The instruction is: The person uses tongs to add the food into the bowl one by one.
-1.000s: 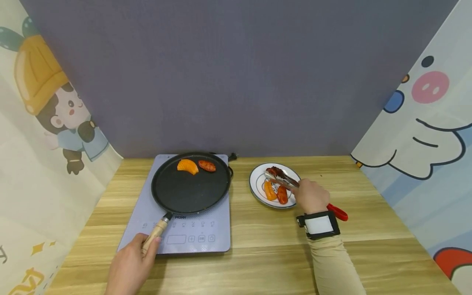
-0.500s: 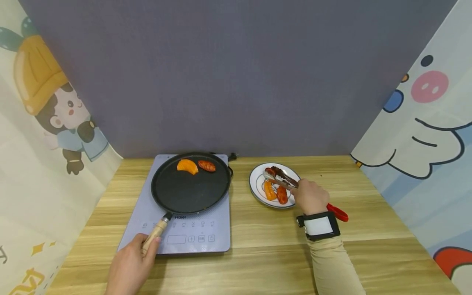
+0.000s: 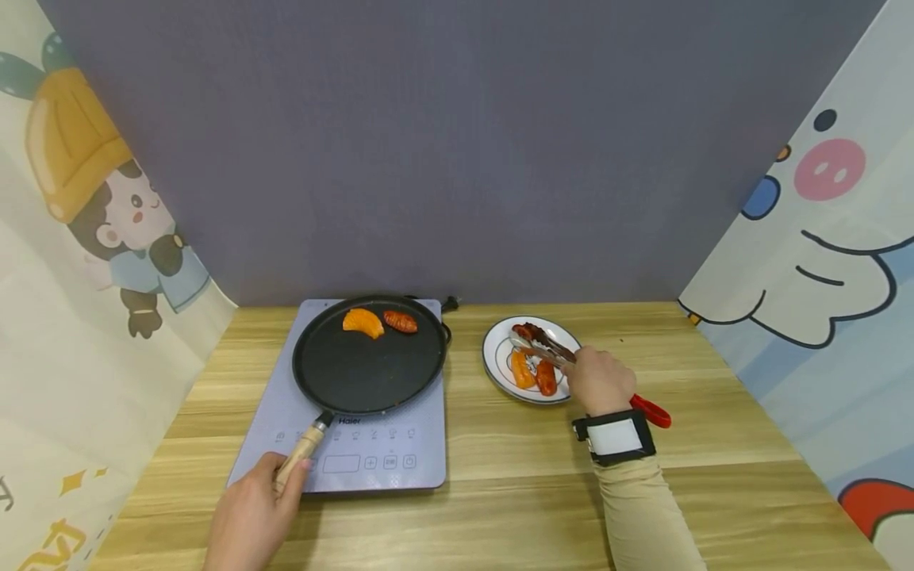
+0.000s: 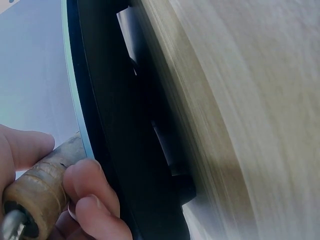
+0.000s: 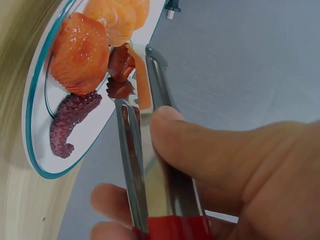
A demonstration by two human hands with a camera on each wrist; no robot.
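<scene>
My left hand (image 3: 250, 507) grips the wooden handle (image 3: 300, 458) of a flat black frying pan (image 3: 371, 369). A curved orange food piece (image 3: 363, 323) and a scored reddish sausage (image 3: 401, 321) lie near the pan's far edge. In my right hand (image 3: 603, 382) are metal tongs (image 5: 157, 170) with a red grip, the thumb pressing on one arm. Their tips reach over a white plate (image 3: 494, 373), on either side of a dark red scored sausage (image 5: 121, 65). Beside it on the plate are a purple octopus tentacle (image 5: 74, 117), a glossy red-orange piece (image 5: 82, 52) and an orange piece (image 5: 117, 17).
Under the pan is a light grey induction cooker (image 3: 421, 440), its control panel towards me. A black plug (image 3: 450, 303) lies behind it. The wooden table (image 3: 514, 492) ends at a grey back panel (image 3: 457, 159), with cartoon-printed curtains (image 3: 107, 262) on both sides.
The tongs' arms spread slightly half a second ago and stand closer together now. My right hand has shifted a touch to the left. The left hand, pan and food in it stay put.
</scene>
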